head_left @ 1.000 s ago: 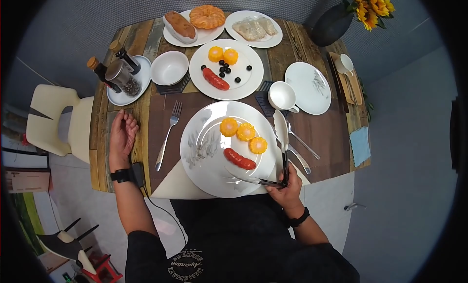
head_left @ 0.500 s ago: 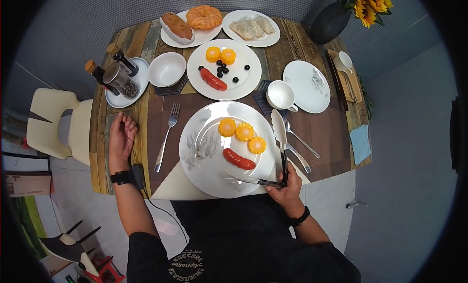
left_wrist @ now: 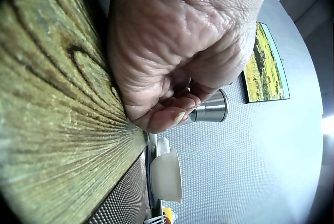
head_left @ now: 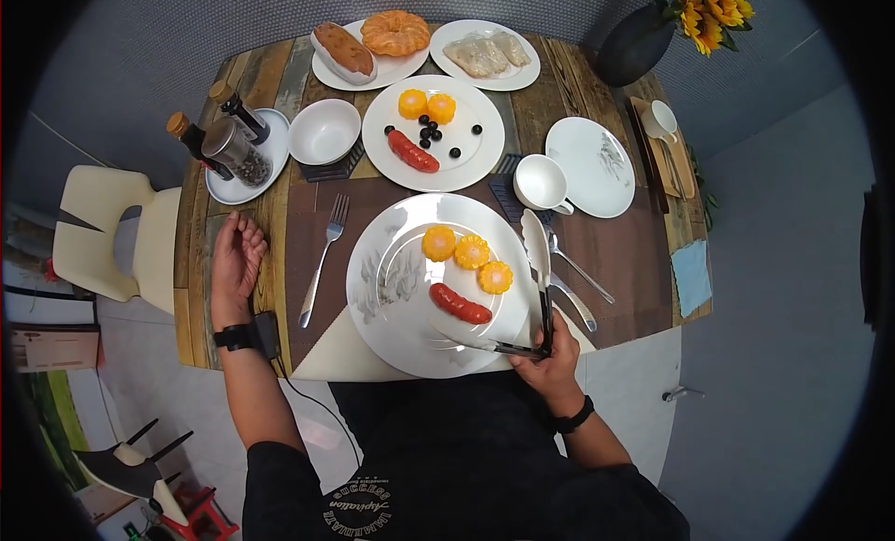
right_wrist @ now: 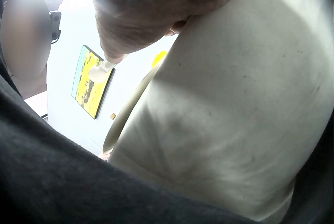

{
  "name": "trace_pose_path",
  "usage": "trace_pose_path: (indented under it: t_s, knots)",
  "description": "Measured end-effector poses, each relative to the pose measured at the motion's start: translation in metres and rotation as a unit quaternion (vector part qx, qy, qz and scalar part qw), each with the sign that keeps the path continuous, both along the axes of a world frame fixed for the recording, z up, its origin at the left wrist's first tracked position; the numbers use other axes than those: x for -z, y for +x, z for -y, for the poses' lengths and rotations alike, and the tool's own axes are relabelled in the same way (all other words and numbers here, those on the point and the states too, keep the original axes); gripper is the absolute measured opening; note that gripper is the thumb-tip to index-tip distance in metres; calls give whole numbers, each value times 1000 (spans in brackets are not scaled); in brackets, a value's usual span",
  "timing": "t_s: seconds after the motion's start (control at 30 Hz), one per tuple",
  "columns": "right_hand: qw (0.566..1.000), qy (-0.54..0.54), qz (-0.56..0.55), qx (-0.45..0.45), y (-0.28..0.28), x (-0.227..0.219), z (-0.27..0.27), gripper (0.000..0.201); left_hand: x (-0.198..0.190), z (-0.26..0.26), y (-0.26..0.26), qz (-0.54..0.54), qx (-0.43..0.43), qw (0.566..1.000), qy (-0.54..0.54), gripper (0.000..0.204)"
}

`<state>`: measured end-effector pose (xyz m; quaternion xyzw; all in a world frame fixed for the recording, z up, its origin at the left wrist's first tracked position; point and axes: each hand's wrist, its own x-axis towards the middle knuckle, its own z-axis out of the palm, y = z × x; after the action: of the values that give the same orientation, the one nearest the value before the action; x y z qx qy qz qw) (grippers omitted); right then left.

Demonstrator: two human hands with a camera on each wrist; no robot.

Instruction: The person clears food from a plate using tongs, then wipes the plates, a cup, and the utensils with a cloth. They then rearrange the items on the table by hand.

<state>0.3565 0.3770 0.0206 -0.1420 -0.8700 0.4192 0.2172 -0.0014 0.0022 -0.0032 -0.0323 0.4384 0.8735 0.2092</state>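
The tongs [head_left: 544,308] lie spread in the right hand [head_left: 557,359], which grips them at the hinge end. One arm reaches leftward from that hand over the near part of the large plate [head_left: 410,347]; the other points ahead, past the plate's right side, its pale end close to the cup [head_left: 540,179]. On the plate, ahead and to the left of the right hand, are a sausage [head_left: 461,304] and three corn pieces [head_left: 472,252]. The left hand [head_left: 238,261] rests at the counter's left side, fingers loosely curled, holding nothing; the fork [head_left: 324,261] is to its right.

A slight turn of the right wrist could push the low arm into the sausage, or knock the far one against the cup or knife [head_left: 572,303]. A loose grip at the hinge could let the tongs drop onto the plate.

The head view shows both tong arms; the right wrist view hides the grip behind the hand and a pale surface [right_wrist: 235,78]. Both wrist views catch a wall picture [left_wrist: 269,67] that the head view lacks.
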Motion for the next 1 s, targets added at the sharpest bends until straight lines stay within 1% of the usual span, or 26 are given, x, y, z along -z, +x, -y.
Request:
trace_pose_path:
  t_s: [0.07, 0.3, 0.4, 0.5, 0.57, 0.63, 0.67, 0.7, 0.73, 0.77, 0.8, 0.83, 0.87, 0.93, 1.0]
  knots:
    - [999, 32, -1, -1, 1, 1, -1, 87, 0, 0, -1, -1, 2, 1000, 4, 25]
    - [1000, 22, -6, -11, 1, 1, -2, 87, 1, 1, -1, 1, 2, 1000, 6, 24]
    - [999, 25, -7, -28, 0, -4, -4, 89, 2, 2, -1, 2, 1, 1000, 7, 24]
    - [999, 9, 18, -45, 6, -5, -7, 91, 2, 1, -2, -3, 0, 1000, 9, 24]
    - [997, -44, -25, -61, 11, 3, -14, 94, 5, 2, -1, -7, -7, 1000, 16, 24]
    - [996, -76, 0, -46, 16, -26, -26, 92, 3, 2, 0, 0, -9, 1000, 10, 23]
    - [998, -30, -45, -30, 10, -42, -37, 91, 1, 1, 0, 1, -15, 1000, 13, 23]
    - [994, -87, -64, 11, 2, -62, -46, 87, -1, 1, 1, -3, -7, 1000, 9, 23]
    - [997, -8, -68, 27, -9, -83, -66, 81, -1, 0, 1, -8, 1, 1000, 5, 23]
    - [996, 40, -63, 40, -22, -104, -83, 74, 0, 0, 0, -8, -2, 1000, 8, 23]
    - [995, 44, -16, 83, -42, -131, -90, 67, 1, 0, 0, -8, -2, 1000, 3, 23]
    - [992, 94, -14, 88, -60, -140, -110, 63, 1, 1, 0, -7, -2, 1000, -2, 23]
    - [989, 122, -68, 57, -81, -132, -143, 60, 0, 0, 0, -8, -6, 1000, 1, 23]
    - [991, 113, 16, 67, -126, -135, -179, 54, -2, -1, 1, -3, -10, 1000, 3, 24]
    - [981, 169, 36, 87, -171, -125, -204, 53, -1, 0, -1, -5, -6, 1000, 8, 24]
